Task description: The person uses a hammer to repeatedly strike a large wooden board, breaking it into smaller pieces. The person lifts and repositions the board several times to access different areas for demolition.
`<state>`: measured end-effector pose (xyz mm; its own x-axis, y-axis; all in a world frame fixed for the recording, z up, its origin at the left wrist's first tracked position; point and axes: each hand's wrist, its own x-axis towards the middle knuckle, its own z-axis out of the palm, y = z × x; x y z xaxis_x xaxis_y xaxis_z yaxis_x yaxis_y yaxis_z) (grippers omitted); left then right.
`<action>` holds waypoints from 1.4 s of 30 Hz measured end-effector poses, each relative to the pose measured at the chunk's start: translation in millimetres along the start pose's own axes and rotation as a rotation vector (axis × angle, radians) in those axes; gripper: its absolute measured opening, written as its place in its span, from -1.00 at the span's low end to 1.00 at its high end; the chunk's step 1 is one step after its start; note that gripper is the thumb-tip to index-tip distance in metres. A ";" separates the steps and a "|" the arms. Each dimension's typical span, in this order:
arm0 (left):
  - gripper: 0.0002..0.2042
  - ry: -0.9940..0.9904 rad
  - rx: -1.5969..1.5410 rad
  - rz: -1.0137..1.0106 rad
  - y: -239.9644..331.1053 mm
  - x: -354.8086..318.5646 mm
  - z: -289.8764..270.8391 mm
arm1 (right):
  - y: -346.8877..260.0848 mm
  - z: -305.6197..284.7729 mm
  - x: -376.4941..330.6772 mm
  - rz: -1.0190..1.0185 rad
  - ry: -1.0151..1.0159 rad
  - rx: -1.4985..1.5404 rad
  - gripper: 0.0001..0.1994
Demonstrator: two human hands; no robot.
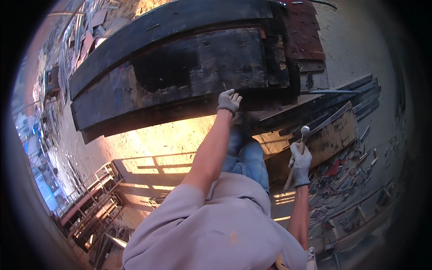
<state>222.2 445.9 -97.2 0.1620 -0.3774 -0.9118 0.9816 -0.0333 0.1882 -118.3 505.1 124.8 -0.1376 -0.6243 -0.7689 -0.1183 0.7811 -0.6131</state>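
My right hand (300, 162) is closed around the wooden handle of a hammer (305, 131), held to the right of my body, clear of the work. The hammer's long axis runs from near left to far right, slightly slanted, head at the far end. My left hand (228, 100) is at the near edge of the stack of dark panels (234, 60), its fingers curled narrow. A thin piece (224, 85) stands at the fingertips; I cannot tell whether they grip it. The stack lies ahead of me, long axis left to right. At the near left, an open metal rack (96, 191) bears long pieces, too dim to identify. To the right, a worn board (335, 130) lies beside dark beams (328, 101).
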 end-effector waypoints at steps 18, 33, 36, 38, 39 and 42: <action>-0.37 0.009 0.109 0.183 8.3 -75.4 72.4 | -136.9 -1.6 42.2 -0.286 -0.062 -0.141 -0.73; -0.42 0.008 -0.189 0.228 -55.5 -63.9 82.2 | -264.1 38.1 103.4 -0.621 -0.245 -0.608 -0.73; -0.50 0.045 -0.297 0.267 -73.3 -56.5 101.6 | -270.7 30.7 110.0 -0.205 -0.500 -0.474 -0.76; -0.48 0.123 -0.226 0.144 -80.6 -50.0 108.3 | -275.0 28.4 115.5 -0.407 -0.533 -0.636 -0.75; -0.51 0.213 -0.121 0.101 -82.5 -46.7 112.2 | -279.3 30.2 117.2 -0.469 -0.512 -0.620 -0.74; -0.42 0.279 -0.136 0.100 -95.3 -41.9 118.9 | -297.1 36.8 129.0 -0.371 -0.540 -0.647 -0.72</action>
<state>109.9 354.8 -33.5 0.2609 -0.1040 -0.9597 0.9610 0.1224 0.2480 -64.7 192.7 201.0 0.4778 -0.6189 -0.6235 -0.6126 0.2739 -0.7414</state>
